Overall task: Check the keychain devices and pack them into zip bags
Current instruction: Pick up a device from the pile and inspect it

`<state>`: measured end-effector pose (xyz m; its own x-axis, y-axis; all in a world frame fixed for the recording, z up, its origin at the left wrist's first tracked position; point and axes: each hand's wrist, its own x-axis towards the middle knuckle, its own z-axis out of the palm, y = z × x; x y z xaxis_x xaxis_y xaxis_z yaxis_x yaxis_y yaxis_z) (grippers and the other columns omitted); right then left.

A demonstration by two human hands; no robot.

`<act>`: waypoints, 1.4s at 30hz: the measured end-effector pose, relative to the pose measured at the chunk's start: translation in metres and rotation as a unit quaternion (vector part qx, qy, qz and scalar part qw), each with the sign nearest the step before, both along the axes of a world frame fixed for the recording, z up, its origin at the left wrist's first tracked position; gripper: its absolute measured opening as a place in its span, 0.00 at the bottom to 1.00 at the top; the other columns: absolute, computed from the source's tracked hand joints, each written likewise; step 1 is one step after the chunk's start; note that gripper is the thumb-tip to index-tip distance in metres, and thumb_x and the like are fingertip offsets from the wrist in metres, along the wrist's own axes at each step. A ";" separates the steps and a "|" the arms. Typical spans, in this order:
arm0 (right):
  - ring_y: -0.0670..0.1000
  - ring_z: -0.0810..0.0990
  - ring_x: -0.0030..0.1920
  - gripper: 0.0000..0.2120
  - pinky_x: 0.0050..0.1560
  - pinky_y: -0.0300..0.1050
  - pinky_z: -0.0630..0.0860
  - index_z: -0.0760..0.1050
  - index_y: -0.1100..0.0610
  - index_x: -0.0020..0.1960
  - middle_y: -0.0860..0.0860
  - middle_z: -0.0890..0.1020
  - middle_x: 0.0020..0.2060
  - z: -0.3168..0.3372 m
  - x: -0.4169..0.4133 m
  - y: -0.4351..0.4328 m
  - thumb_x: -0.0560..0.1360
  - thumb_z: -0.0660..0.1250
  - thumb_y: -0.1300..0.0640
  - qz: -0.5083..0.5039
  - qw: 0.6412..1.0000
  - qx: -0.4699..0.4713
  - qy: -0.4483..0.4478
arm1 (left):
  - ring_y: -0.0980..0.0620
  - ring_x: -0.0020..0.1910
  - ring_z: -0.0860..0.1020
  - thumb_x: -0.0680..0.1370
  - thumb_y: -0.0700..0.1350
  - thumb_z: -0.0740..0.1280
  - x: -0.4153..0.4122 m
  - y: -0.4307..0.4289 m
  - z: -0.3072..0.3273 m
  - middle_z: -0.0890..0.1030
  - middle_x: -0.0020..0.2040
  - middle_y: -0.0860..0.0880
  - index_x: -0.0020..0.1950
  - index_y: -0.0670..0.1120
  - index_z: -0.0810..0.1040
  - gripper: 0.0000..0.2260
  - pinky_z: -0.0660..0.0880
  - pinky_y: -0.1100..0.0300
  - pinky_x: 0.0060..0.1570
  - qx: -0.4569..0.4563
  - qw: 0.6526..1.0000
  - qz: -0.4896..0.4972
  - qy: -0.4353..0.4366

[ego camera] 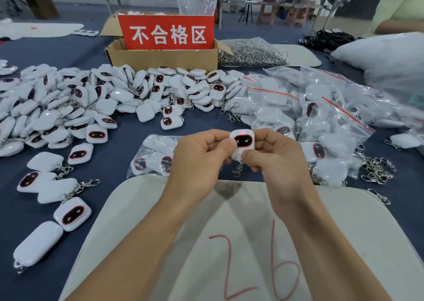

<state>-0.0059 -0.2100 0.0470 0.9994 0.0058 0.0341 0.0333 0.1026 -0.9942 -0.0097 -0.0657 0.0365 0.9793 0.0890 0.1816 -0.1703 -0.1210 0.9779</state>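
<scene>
Inspection in progress. The left hand [202, 154] and right hand [273, 158] together pinch one keychain device [242, 140] by its sides, face up, above the far edge of the grey mat [229, 243]. A reddish spot shows at its top. Filled zip bags [321, 108] lie at the right. A large loose heap of devices [80, 98] at the left remains unbagged. In my judgement, most of the work is outstanding.
</scene>
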 end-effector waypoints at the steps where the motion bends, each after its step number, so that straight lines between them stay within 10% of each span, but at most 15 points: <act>1: 0.44 0.79 0.32 0.11 0.31 0.31 0.70 0.83 0.61 0.47 0.52 0.85 0.34 -0.001 0.000 0.001 0.68 0.74 0.73 -0.010 1.000 -0.001 0.002 | 0.61 0.31 0.77 0.80 0.41 0.70 -0.001 0.000 0.001 0.83 0.32 0.56 0.46 0.55 0.87 0.10 0.72 0.71 0.34 0.006 1.000 0.000 0.000; 9: 0.51 0.84 0.38 0.15 0.42 0.46 0.80 0.79 0.48 0.51 0.49 0.86 0.42 -0.002 -0.002 0.005 0.70 0.74 0.65 -0.074 0.991 -0.106 -0.047 | 0.60 0.28 0.75 0.79 0.43 0.73 -0.002 -0.003 0.002 0.83 0.30 0.54 0.41 0.56 0.86 0.10 0.71 0.71 0.30 -0.012 0.998 0.063 -0.019; 14: 0.42 0.81 0.39 0.21 0.43 0.33 0.78 0.78 0.40 0.52 0.33 0.83 0.46 -0.005 -0.006 0.013 0.70 0.75 0.64 -0.055 0.971 -0.201 -0.117 | 0.57 0.30 0.79 0.76 0.48 0.74 -0.002 -0.003 0.001 0.86 0.34 0.52 0.41 0.55 0.88 0.05 0.77 0.64 0.34 -0.027 0.997 0.075 -0.020; 18: 0.47 0.84 0.45 0.14 0.49 0.47 0.83 0.84 0.51 0.52 0.52 0.88 0.46 -0.004 -0.002 0.010 0.81 0.64 0.67 -0.013 0.997 -0.064 -0.031 | 0.58 0.40 0.84 0.74 0.52 0.71 -0.003 0.000 0.003 0.86 0.39 0.57 0.43 0.60 0.87 0.05 0.81 0.59 0.47 0.020 0.995 0.096 -0.030; 23: 0.50 0.82 0.32 0.12 0.34 0.40 0.80 0.81 0.65 0.52 0.60 0.86 0.40 0.002 0.002 0.003 0.85 0.59 0.65 -0.052 0.975 0.185 0.115 | 0.60 0.58 0.73 0.70 0.51 0.72 -0.007 0.008 0.006 0.78 0.56 0.64 0.63 0.59 0.82 0.20 0.64 0.75 0.57 0.292 0.936 0.159 -0.116; 29: 0.47 0.72 0.24 0.13 0.25 0.36 0.68 0.83 0.63 0.44 0.56 0.83 0.31 -0.004 0.003 0.002 0.82 0.67 0.58 -0.079 0.988 0.066 0.111 | 0.48 0.51 0.78 0.70 0.50 0.67 -0.012 0.015 0.008 0.81 0.50 0.55 0.71 0.57 0.77 0.28 0.66 0.55 0.50 0.507 0.850 0.140 -0.039; 34: 0.48 0.70 0.25 0.12 0.27 0.36 0.67 0.84 0.56 0.34 0.56 0.78 0.24 -0.013 0.000 0.013 0.77 0.73 0.55 -0.057 0.989 -0.121 0.057 | 0.49 0.47 0.80 0.76 0.47 0.67 -0.007 0.016 0.007 0.84 0.44 0.55 0.64 0.58 0.80 0.17 0.67 0.56 0.46 0.337 0.921 0.196 -0.008; 42: 0.52 0.84 0.42 0.20 0.39 0.42 0.81 0.86 0.56 0.55 0.56 0.88 0.47 -0.003 0.003 0.043 0.77 0.60 0.72 0.192 0.978 0.026 0.083 | 0.54 0.43 0.80 0.76 0.46 0.63 -0.005 0.016 0.003 0.84 0.43 0.57 0.50 0.55 0.82 0.08 0.76 0.54 0.47 0.229 0.950 0.186 -0.099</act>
<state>-0.0031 -0.1670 0.0443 0.9157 0.3845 -0.1173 -0.1782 0.1267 -0.9758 -0.0151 -0.0501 0.0395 0.8380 0.2892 0.4628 -0.2086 -0.6139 0.7614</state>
